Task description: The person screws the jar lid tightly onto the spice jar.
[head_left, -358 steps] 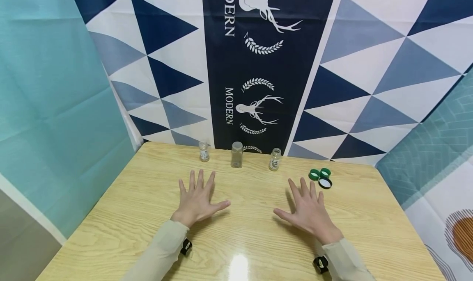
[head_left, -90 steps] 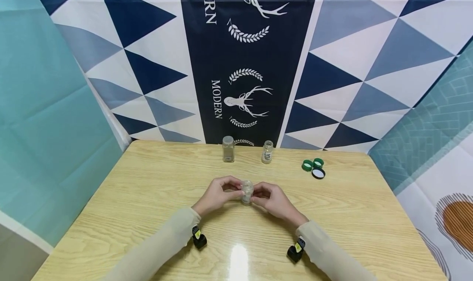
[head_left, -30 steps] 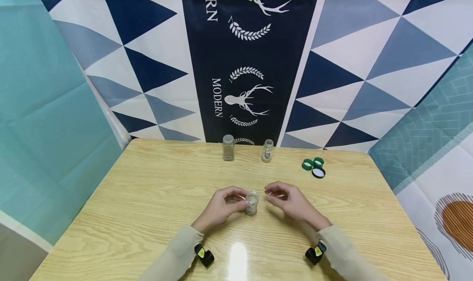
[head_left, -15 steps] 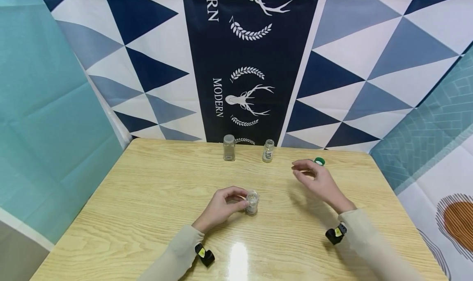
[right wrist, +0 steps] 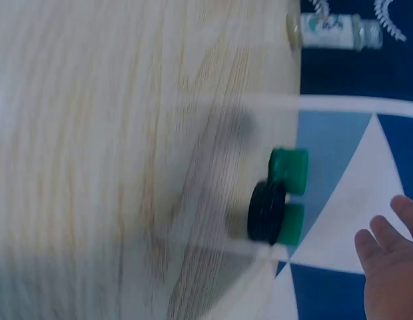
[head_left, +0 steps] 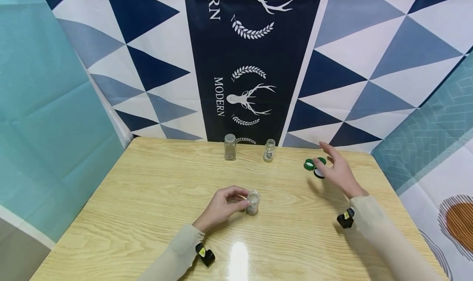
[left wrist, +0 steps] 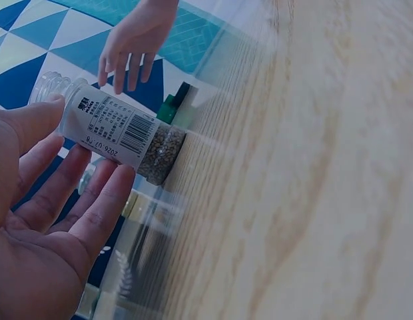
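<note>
My left hand [head_left: 224, 205] holds a small clear spice jar [head_left: 253, 202] upright on the table, thumb on one side and fingers on the other. The left wrist view shows its lidless threaded neck, a white barcode label [left wrist: 113, 127] and brownish grains at the bottom. Over at the right, my right hand [head_left: 340, 172] hovers above the caps, thumb and fingers apart with nothing between them. Beneath it lie a black cap [head_left: 318, 173] and a green cap [head_left: 308, 164]; a second green cap [head_left: 322, 160] is partly covered by the hand.
Along the table's [head_left: 166, 170] back edge stand a taller squarish jar [head_left: 230, 149] and a small labelled lidless jar [head_left: 269, 151]. Right behind them hangs a patterned cloth [head_left: 247, 67]. A teal cloth [head_left: 66, 108] borders the left side.
One jar has come from the back left to the front middle. Both hands held it; my right hand then let go and moved right and back to the caps. The left stays on the jar.
</note>
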A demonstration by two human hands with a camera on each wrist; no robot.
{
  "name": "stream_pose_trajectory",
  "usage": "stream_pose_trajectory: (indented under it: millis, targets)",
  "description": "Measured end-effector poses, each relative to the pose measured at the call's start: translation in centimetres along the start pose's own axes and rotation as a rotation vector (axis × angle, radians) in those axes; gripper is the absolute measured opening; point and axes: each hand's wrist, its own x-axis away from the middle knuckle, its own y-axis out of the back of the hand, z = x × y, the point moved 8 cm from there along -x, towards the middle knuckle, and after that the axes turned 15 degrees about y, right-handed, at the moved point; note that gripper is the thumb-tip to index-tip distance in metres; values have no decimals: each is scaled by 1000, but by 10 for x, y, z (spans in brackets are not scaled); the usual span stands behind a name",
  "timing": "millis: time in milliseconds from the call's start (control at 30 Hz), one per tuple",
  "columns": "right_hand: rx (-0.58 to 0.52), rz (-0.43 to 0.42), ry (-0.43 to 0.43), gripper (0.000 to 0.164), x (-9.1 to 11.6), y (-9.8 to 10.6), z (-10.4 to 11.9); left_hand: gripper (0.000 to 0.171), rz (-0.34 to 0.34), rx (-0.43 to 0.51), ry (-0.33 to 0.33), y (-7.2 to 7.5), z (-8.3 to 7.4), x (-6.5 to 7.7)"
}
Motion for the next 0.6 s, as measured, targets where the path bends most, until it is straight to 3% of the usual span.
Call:
stream_pose_trajectory:
  millis: [300, 600]
  targets:
    - [62, 24, -118, 88, -7, 13, -33, 28, -2, -3, 2, 1, 0, -1]
    - [21, 100, -248, 96, -2, 14, -60, 28, -1, -10, 7, 1, -2, -1]
